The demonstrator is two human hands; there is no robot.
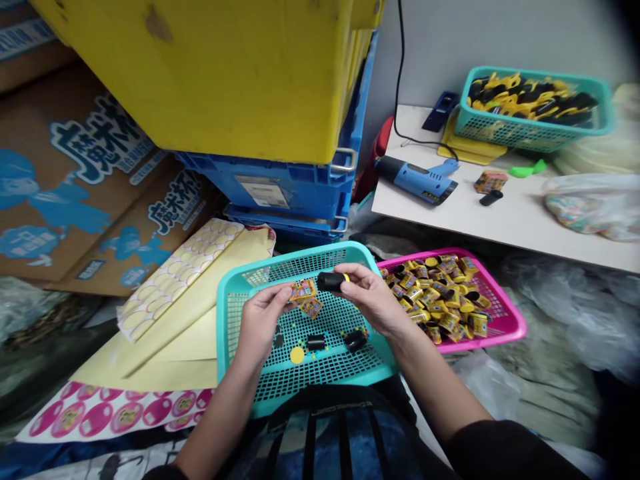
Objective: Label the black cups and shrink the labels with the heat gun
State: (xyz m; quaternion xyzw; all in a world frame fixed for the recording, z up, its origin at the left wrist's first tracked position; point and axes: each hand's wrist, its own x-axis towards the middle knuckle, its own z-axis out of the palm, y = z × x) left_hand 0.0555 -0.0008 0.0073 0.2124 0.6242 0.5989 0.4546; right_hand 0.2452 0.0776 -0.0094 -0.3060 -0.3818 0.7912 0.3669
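- Left hand (pixel 257 323) pinched an orange printed sleeve (pixel 303 290) between thumb and fingers; a second printed sleeve (pixel 311 308) showed just below (joined or separate, could not tell).
- Right hand (pixel 373 300) gripped a black cylinder (pixel 330 281), yellow at one end. Hands were apart, near each other, both held items above the teal basket (pixel 231 280).
- Judged risk: thin sleeve could have creased or slipped, given the fingertip pinch at its edge.
- Judged risk: cylinder could have dropped among the loose black pieces (pixel 315 343), if the grip near its end loosened.
- Judged risk: tiny beads (pixel 345 333) could have scattered through the mesh, if the basket were jolted.
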